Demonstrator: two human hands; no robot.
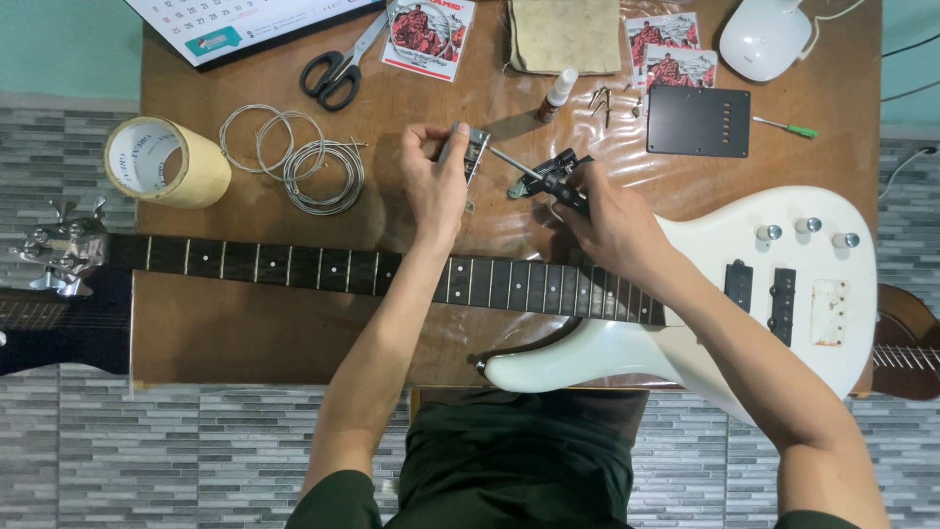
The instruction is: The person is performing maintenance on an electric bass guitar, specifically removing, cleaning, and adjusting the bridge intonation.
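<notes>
Head view. Your left hand (434,186) is raised over the table (245,323), fingers pinched narrow around a small metal part (472,149) held at the fingertips. Your right hand (612,225) is closed on a black-handled tool (550,178); its thin shaft (511,162) runs up and left and meets the metal part, so the two hands are joined through tool and part. Both hands hover just above the guitar neck (323,266), on its far side from you, near where the neck meets the white body (744,294).

Guitar: lies across the table, headstock (64,247) on your left, body on your right. Right forearm crosses over the body's upper horn. Three knobs (808,231) and two dark pickups (759,294) sit on the body, well apart from either hand. No strings visible on the fretboard.

Table, far side: coiled strings (304,157) left of your left hand, near it; tape roll (164,162) further left; scissors (338,71), string packets (429,34), cloth (566,34), small bottle (558,93), loose screws (602,100), black cover plate (697,120), green screwdriver (788,125), white lamp base (764,37). Calendar (235,24) at the far left corner.
</notes>
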